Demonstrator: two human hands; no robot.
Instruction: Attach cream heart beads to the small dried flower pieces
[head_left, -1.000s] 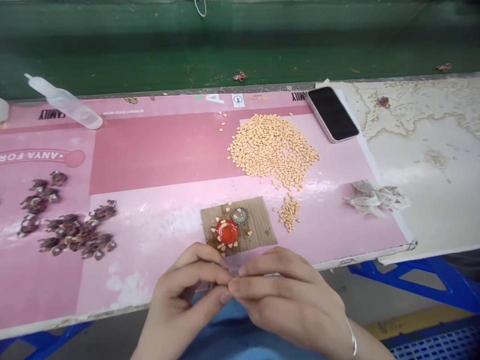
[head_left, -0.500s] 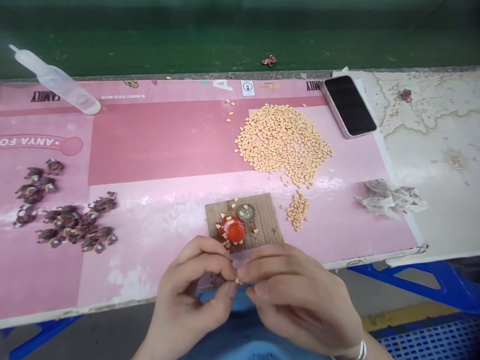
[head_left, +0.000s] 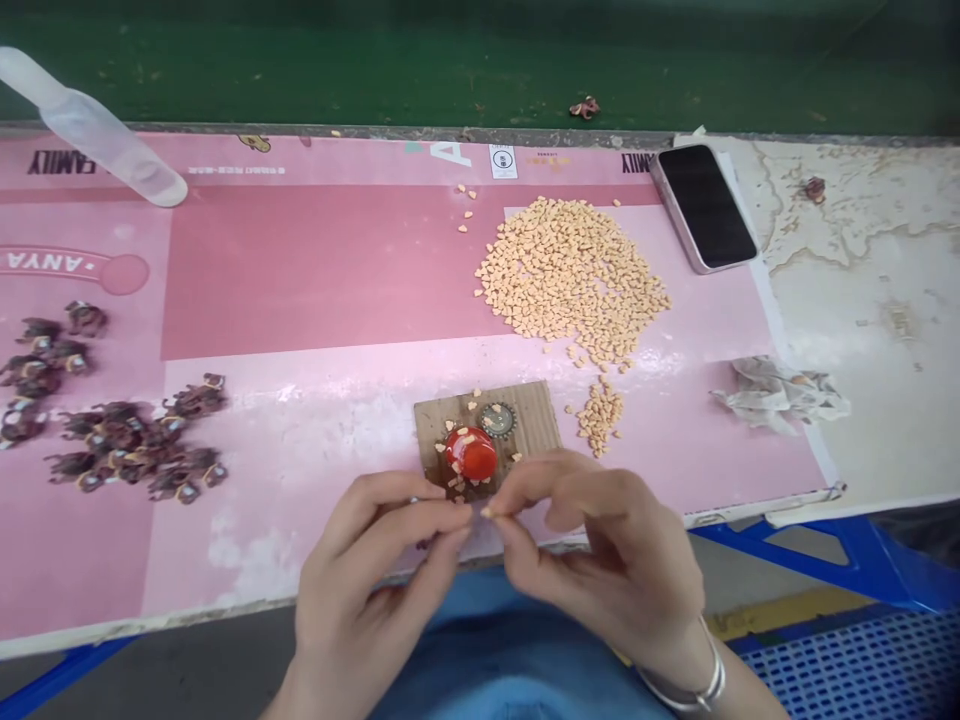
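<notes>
Right hand: fingers pinch one beige piece between the hands. Left hand: fingers nearly together; any hold cannot be told. Apparently remaining: beige pile, 1 o'clock. Apparently done: dark figures, 9 o'clock.

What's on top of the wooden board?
The wooden board bears a round red object, a bottle cap and scattered tan pieces. The left hand and right hand cover its near corners; whatever lies there or beneath the red object can't be seen.
</notes>
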